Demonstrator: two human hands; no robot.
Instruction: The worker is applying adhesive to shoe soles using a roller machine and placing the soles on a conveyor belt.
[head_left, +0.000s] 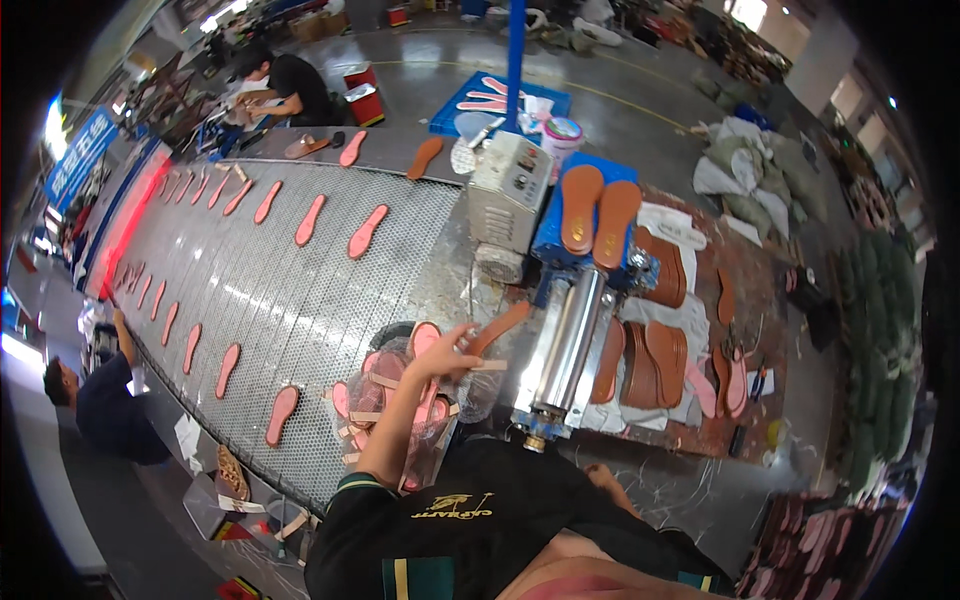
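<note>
My left hand is closed on one end of a brown shoe insole, seen nearly edge-on and pointing toward the roller machine. Just below that hand lies a pile of pink sandal soles with pale straps and clear plastic wrap. Low beside my body is my right hand, partly hidden by my dark shirt; its fingers do not show clearly. Between the two hands stands a machine with shiny metal rollers. Two brown insoles rest side by side on its blue top.
A mesh conveyor on the left carries rows of pink soles. Stacked brown insoles lie on the worktable to the right. A grey motor box stands behind the rollers. Two other people work across and left of the conveyor.
</note>
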